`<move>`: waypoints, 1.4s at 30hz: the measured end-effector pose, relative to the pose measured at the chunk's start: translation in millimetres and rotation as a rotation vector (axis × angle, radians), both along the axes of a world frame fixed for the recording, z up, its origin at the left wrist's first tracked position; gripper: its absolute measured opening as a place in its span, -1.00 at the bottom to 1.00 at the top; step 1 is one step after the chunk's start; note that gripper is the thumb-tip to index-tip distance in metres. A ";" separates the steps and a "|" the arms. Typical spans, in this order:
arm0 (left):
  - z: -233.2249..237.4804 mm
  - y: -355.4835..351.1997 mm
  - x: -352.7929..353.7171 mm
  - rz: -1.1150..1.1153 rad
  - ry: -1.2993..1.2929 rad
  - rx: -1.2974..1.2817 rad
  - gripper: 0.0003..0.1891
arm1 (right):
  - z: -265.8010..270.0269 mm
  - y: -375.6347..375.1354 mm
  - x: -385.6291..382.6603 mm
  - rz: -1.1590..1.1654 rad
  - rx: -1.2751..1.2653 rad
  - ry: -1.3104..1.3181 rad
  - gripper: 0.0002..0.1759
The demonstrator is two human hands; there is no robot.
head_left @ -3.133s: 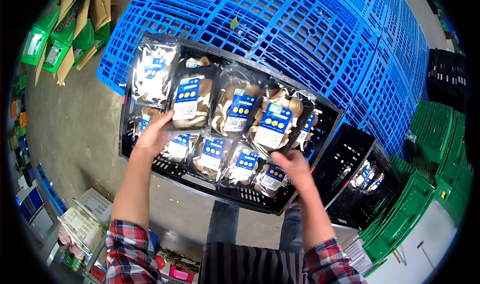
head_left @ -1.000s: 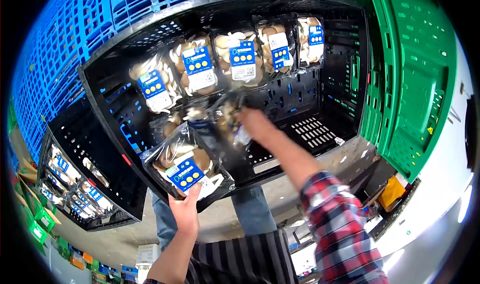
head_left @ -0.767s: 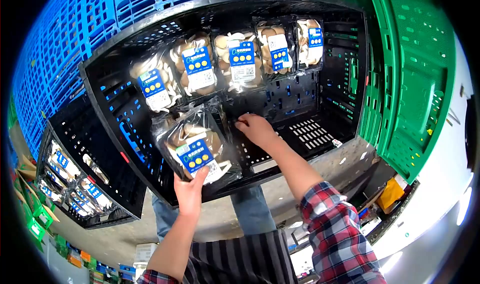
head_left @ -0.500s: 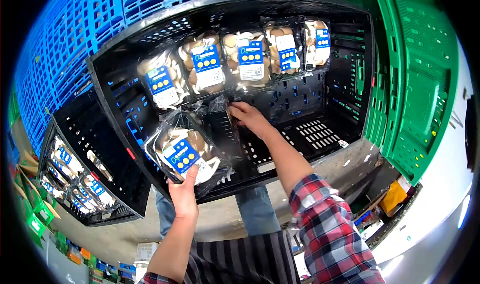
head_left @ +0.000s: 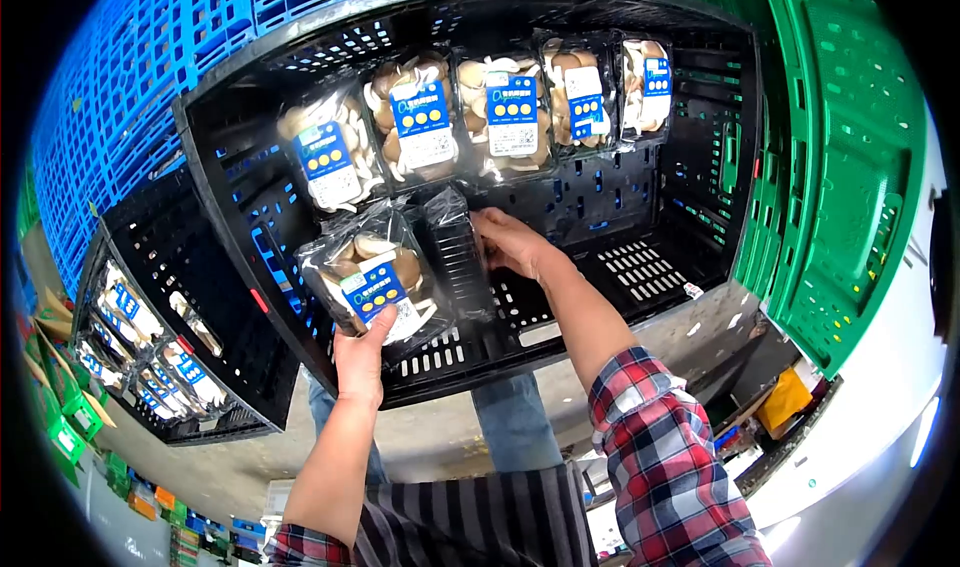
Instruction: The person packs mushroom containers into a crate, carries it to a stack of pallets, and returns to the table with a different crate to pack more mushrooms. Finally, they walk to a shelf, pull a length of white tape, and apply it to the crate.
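My left hand [head_left: 360, 362] is closed on the near edge of a film-wrapped mushroom pack [head_left: 350, 257] with a blue label, thumb on top, at the near left of the black crate [head_left: 400, 399]. Beside it, a second pack [head_left: 460, 252] stands on its side, its ribbed black tray facing right. My right hand [head_left: 512, 244] grips that pack from the right; some fingertips are hidden behind it. Along the crate's far side is a row of several mushroom packs [head_left: 420, 117], labels facing me.
Another black crate [head_left: 240, 342] with several packs stands lower left. Blue plastic crates [head_left: 130, 87] rise behind, and a green crate [head_left: 850, 147] borders the right side. The near right of the black crate shows its slotted floor [head_left: 640, 267].
The left-hand pack has moved slightly farther into the crate, closer to the back row. My right hand and the upright pack have shifted a little right in view.
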State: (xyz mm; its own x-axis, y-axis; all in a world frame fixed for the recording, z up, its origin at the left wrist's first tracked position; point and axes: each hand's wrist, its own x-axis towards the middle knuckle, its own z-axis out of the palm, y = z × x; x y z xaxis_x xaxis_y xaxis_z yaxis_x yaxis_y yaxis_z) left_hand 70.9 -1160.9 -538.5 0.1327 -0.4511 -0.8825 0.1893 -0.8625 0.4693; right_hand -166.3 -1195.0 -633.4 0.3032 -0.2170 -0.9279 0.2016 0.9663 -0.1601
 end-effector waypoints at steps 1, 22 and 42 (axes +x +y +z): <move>1.5 -0.8 1.4 -0.016 0.005 0.006 -0.58 | 1.3 -1.6 2.4 -0.009 0.040 0.038 -0.36; 129.3 73.9 61.4 0.243 0.111 0.236 -0.53 | 59.9 -2.7 -50.7 0.638 -0.085 0.281 -0.28; 125.7 79.9 88.1 0.263 0.178 0.232 -0.52 | 17.3 -14.5 65.4 0.468 -0.482 0.537 -0.42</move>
